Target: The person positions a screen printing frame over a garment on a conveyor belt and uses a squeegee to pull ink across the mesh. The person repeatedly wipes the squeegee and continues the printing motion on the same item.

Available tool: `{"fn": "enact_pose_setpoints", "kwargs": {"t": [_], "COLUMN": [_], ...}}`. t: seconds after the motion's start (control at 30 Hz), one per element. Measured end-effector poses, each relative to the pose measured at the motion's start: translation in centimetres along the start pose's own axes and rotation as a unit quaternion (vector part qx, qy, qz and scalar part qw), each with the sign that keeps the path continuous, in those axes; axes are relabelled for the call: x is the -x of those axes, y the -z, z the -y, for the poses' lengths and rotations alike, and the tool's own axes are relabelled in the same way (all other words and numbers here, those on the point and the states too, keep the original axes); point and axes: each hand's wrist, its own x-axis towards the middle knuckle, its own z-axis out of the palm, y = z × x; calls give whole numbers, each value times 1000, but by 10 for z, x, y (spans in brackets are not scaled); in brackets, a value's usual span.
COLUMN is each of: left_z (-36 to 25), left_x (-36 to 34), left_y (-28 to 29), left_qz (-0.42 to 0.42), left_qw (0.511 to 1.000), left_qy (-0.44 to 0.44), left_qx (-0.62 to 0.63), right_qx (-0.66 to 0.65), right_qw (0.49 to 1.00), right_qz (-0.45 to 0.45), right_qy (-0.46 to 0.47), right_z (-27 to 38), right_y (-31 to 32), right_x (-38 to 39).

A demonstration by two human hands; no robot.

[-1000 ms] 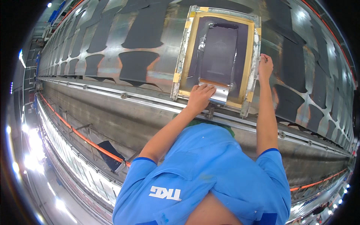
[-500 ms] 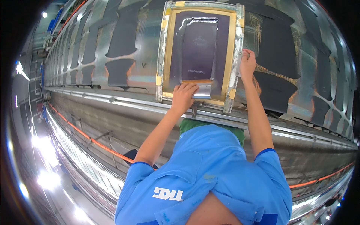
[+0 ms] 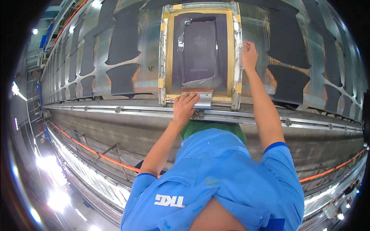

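Note:
A framed screen (image 3: 235, 71) with a yellow tape border lies on the long metal bench, with dark ink around a printed rectangle in its middle. My left hand (image 3: 184, 106) is closed over a silver squeegee (image 3: 204, 100) with a brown blade edge, at the screen's near inner edge. My right hand (image 3: 249, 56) has curled fingers gripping the frame's right outer side, near a small metal fitting.
Dark cut fabric pieces (image 3: 287, 86) lie in rows along the metal bench (image 3: 146, 77) on both sides. A metal rail (image 3: 150, 112) runs along its near edge; an orange cable or pipe (image 3: 83, 141) runs lower down at the left. Bright lamps show at the far left.
The squeegee and my left hand have moved nearer the screen's lower edge. The screen and my right hand sit further left in view, and the scene has shifted with the camera.

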Motion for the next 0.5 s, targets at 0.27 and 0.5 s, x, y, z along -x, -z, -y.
{"fn": "enact_pose_setpoints", "kwargs": {"t": [0.27, 0.5], "left_z": [45, 117], "left_x": [-117, -310], "left_y": [-11, 28], "left_qz": [-65, 60], "left_qw": [997, 997], "left_qy": [-5, 38], "left_qx": [-51, -24], "right_qx": [28, 12], "right_qw": [998, 999], "right_qz": [12, -6], "right_qy": [-51, -36], "right_z": [2, 5], "right_y": [0, 5], "right_x": [0, 4]}}
